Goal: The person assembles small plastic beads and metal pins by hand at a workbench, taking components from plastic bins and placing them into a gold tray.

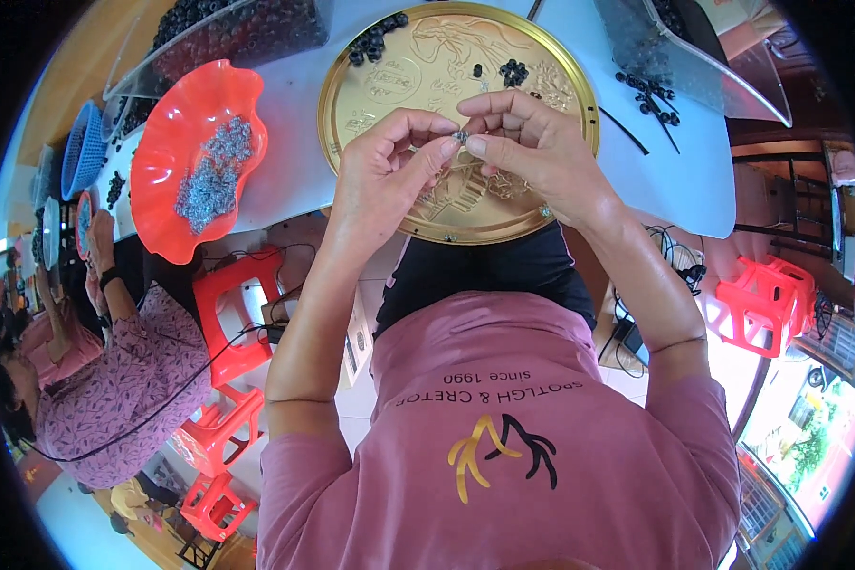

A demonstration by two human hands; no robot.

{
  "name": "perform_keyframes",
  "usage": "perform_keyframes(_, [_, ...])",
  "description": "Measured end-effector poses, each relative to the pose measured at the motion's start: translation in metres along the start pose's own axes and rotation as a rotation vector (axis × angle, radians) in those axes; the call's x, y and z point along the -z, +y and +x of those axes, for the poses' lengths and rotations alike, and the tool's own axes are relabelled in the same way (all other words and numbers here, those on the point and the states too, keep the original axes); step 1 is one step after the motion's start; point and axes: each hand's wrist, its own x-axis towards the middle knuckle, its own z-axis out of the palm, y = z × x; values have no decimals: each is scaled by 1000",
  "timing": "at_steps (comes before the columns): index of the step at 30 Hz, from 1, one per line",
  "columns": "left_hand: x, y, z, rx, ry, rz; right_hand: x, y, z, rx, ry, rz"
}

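Observation:
Above a round gold tray [351,214] with embossed patterns, my two hands meet fingertip to fingertip. My left hand [394,166] pinches a tiny dark, silvery piece [461,137] between thumb and forefinger. From the other side, my right hand [537,147] holds the same piece with its thumb and fingers; its exact kind is too small to make out. On the tray's far left lies a pile of small black round parts [375,40]. A tight cluster of black parts [513,72] sits just beyond my right hand. Clear or silvery bits partly show beneath my hands.
To the left, a red wavy-edged bowl [161,161] holds many small silvery parts [220,161]. Clear bins [285,28] of black parts stand at the back left and right. Loose black parts [651,100] lie on the white table [679,180]. Another person [123,380] sits at left near red stools [233,323].

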Motion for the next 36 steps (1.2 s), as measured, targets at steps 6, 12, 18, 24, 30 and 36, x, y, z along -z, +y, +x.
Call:
perform_keyframes(6, [-1, -6, 3, 55, -62, -71, -2, 13, 0, 186, 59, -205])
perform_keyframes(12, [-3, 4, 4, 147, -15, 14, -2, 15, -3, 252, 131, -324])
perform_keyframes(18, [-2, 4, 4, 115, 34, 51, 3, 13, -3, 220, 102, -216])
perform_keyframes(24, [-2, 2, 2, 42, 27, 231, 10, 3, -7, 66, 57, -22])
perform_keyframes(30, [-14, 1, 3, -185, 75, 314, 11, 3, -8, 65, 67, 0])
perform_keyframes(36, [-15, -2, 4, -383, 79, 387, 8, 0, -9, 67, 65, -14])
